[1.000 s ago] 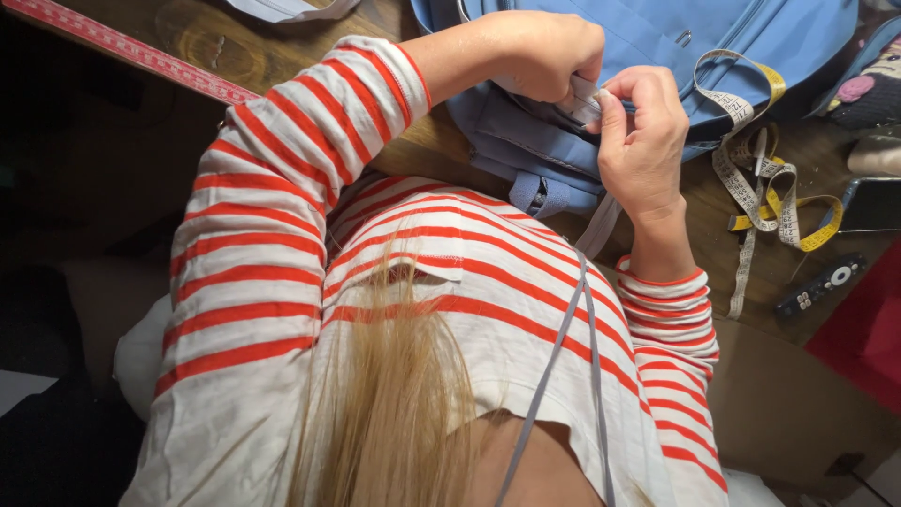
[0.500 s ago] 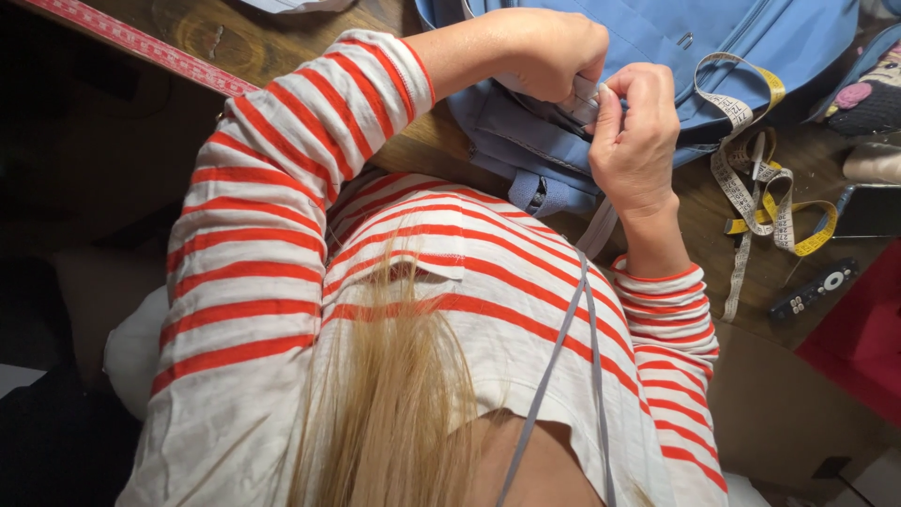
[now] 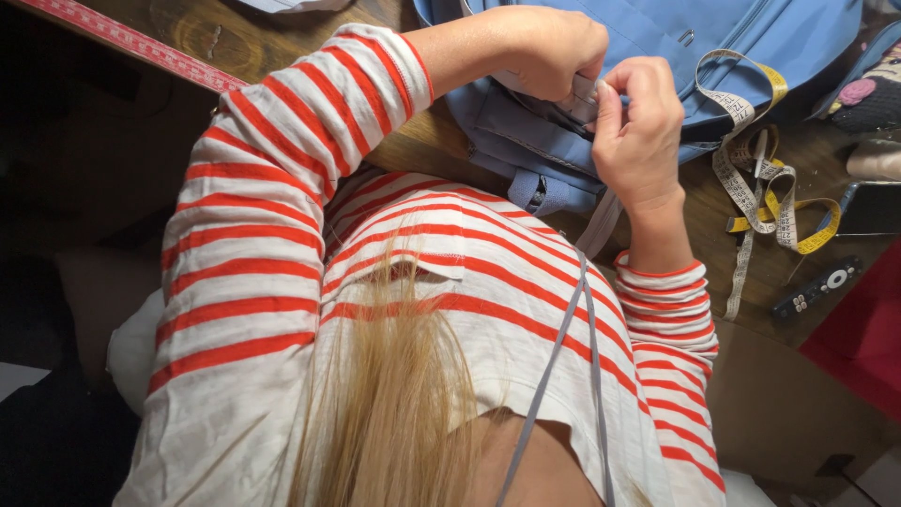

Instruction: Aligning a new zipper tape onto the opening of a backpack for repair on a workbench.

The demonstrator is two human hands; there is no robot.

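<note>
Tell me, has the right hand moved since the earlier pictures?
No. The right hand keeps its place beside the yellow measuring tape, pinching the blue bag next to the left hand.

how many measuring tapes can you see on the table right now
2. A yellow and white measuring tape lies tangled right of the right hand, looping onto the blue bag. A red measuring tape runs straight along the table's far left edge. Others may be hidden.

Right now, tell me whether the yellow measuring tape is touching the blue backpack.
Touching. The head view shows a loop of the measuring tape lying across the blue backpack fabric at its lower right edge, with the rest trailing onto the wooden table.
</note>
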